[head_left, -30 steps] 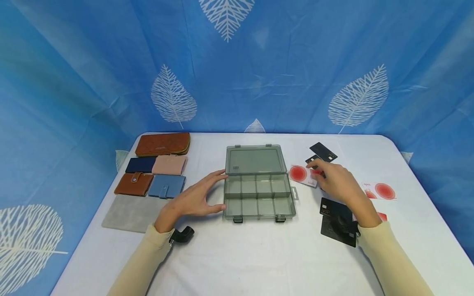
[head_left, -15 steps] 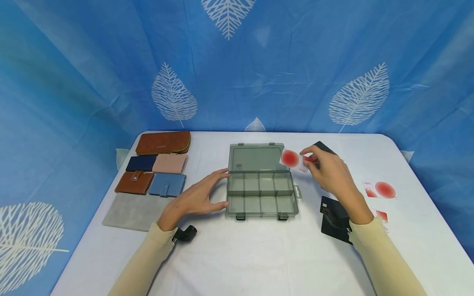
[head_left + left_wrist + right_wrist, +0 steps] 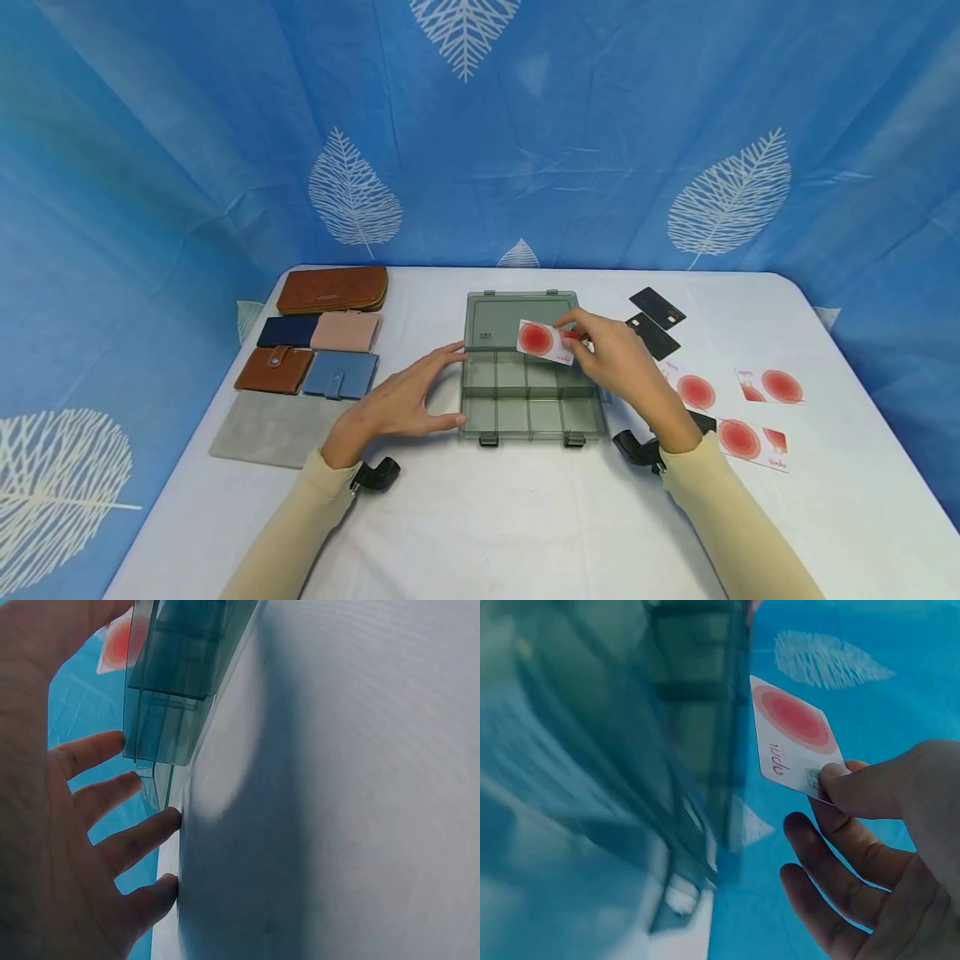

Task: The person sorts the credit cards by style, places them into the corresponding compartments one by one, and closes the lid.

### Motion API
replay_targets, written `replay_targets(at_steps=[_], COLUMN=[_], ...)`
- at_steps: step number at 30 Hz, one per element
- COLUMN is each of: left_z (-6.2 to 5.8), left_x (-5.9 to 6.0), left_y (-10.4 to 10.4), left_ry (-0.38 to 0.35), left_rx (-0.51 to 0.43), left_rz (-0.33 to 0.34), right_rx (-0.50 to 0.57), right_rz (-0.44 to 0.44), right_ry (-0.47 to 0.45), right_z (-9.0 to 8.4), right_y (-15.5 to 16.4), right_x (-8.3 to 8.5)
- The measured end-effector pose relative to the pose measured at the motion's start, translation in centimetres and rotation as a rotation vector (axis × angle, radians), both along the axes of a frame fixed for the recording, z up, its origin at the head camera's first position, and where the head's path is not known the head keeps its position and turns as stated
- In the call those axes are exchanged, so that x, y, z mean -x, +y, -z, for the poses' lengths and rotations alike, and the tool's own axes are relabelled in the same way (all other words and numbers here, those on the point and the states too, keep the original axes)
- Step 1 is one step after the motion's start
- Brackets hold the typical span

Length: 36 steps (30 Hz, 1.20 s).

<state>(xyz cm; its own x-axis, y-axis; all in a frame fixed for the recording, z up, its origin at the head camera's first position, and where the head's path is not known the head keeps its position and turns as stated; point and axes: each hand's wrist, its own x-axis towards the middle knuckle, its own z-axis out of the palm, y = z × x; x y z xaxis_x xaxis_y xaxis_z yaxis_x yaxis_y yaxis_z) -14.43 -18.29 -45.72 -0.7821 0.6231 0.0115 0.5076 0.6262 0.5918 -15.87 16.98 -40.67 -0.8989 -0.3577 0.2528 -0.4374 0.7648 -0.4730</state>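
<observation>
In the head view a translucent grey-green divided box [image 3: 512,417] lies on the table with its lid [image 3: 491,310] folded back. My right hand [image 3: 618,357] pinches a white card with a red circle [image 3: 537,338] between thumb and index finger, held above the back compartments. The right wrist view shows the pinched card [image 3: 791,742] by one edge, its other fingers loosely bent below. At the box's left side my left hand [image 3: 401,400] rests with fingers spread, its fingertips at the wall. The left wrist view has those fingers [image 3: 139,840] against or close to the box [image 3: 169,724].
To the left lie a brown zip wallet [image 3: 330,290], a navy wallet [image 3: 287,332], a pink one [image 3: 343,332], a brown snap one [image 3: 273,369], a blue one [image 3: 340,375] and a grey pouch [image 3: 273,429]. Rightward are black cards [image 3: 657,307] and red-and-white cards [image 3: 780,387].
My right hand has lifted the red-and-white card from beside the black cards and carried it left over the box. The box shifted slightly right in view; my left hand stays beside it.
</observation>
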Motion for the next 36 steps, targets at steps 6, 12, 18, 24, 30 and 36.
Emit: replay_targets(at_steps=[6,12,18,24,30,36], left_z=[0.1,0.2,0.0,-0.2,-0.1,0.0], left_x=[0.2,0.4,0.3,0.2,0.1,0.1], left_y=[-0.1,-0.1,-0.2,-0.1,-0.1,-0.2], left_ry=[0.011,0.063,0.078,0.074,0.057,0.066], left_rx=[0.018,0.040,0.059,0.065,0.060,0.052], left_rz=[-0.005,0.004,0.007,0.003,-0.004,-0.006], right_rx=[0.039,0.062,0.037,0.004,-0.039,-0.090], right_rz=[-0.059,-0.117,-0.140,-0.141,-0.142,-0.148], right_ry=[-0.024,-0.036,-0.018,-0.023,-0.023,-0.036], right_z=[0.9,1.8,2.6,3.1,3.2,3.4], right_y=[-1.7,-3.1,-4.0,-4.6,-5.0,-5.1], right_x=[-0.4,-0.9,-1.2,-1.4,-1.6,-1.7])
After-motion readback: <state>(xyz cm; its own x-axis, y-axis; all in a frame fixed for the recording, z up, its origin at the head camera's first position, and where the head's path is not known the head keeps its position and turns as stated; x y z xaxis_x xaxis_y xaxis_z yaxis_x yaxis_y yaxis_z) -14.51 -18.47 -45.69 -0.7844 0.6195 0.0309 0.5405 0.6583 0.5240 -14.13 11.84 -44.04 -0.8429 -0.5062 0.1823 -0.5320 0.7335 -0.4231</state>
